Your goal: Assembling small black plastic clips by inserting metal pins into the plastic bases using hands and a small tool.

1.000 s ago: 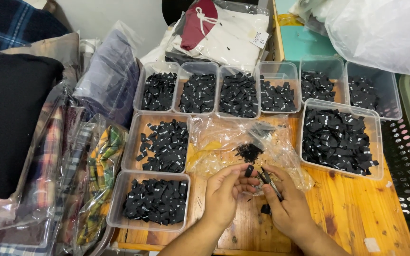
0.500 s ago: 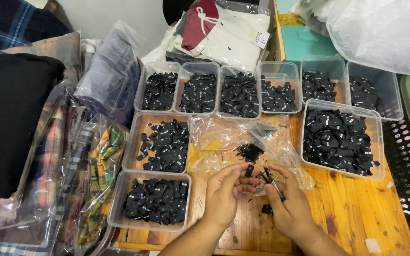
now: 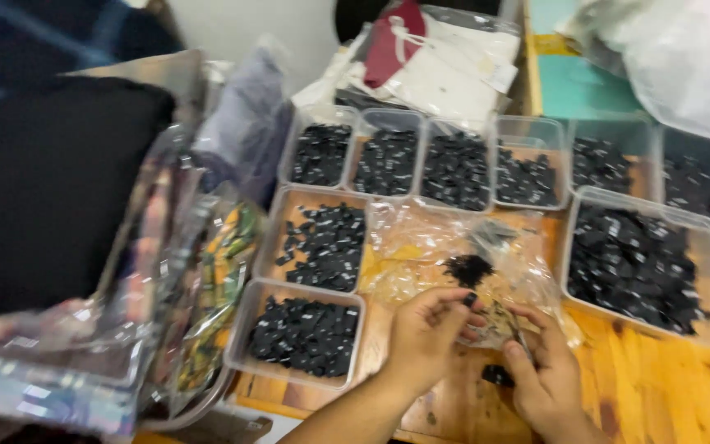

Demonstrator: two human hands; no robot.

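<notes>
My left hand and my right hand meet low in the head view over a wooden table. The left fingers pinch a small black piece. The right fingers grip a thin dark strip-like part, blurred. Just beyond them lies a crumpled clear plastic bag with a small heap of black pieces in it. Another black piece lies on the table under my right hand.
Several clear plastic tubs of small black pieces ring the hands: one near left, one above it, a row at the back, a large one at right. Folded bagged clothes pile at left.
The camera has swung to the right and the picture has blurred. My two hands stay together over the same spot, fingers still working the small pieces.
</notes>
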